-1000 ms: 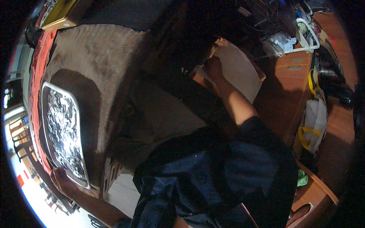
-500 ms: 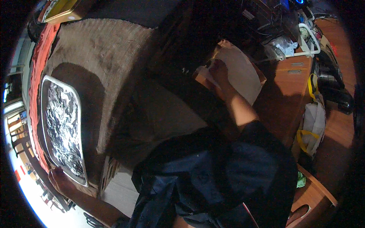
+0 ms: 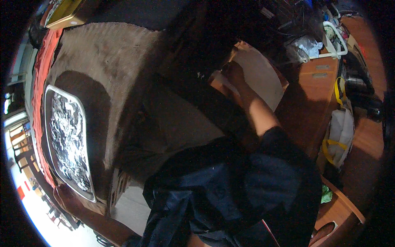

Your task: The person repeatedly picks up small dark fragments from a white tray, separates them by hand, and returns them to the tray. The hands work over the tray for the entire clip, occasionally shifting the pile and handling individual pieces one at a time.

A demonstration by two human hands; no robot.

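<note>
A white-rimmed tray (image 3: 87,136), filled with shiny silver, foil-like pieces, lies at the left on a brown cloth-covered surface. My left hand (image 3: 66,196) is low beside the tray's near end, close to the coral-red cloth edge; shadow hides how its fingers lie. On the right, my right hand (image 3: 235,75) reaches over an open cardboard box (image 3: 263,74) with a pale flat face. Its fingers are bent down at the box's left side, deep in shadow, and whatever they touch cannot be made out.
A wooden cabinet (image 3: 310,94) with drawers stands right of the box. Beside it hangs a white bag (image 3: 340,133) with yellow handles. Clear plastic bags (image 3: 306,47) and a white tubular frame (image 3: 340,41) are at the back right. A yellowish box (image 3: 68,16) sits at the far left.
The whole view has shifted slightly. My right hand has moved a little at the box's left side, its fingers more bent. My left hand stays by the tray.
</note>
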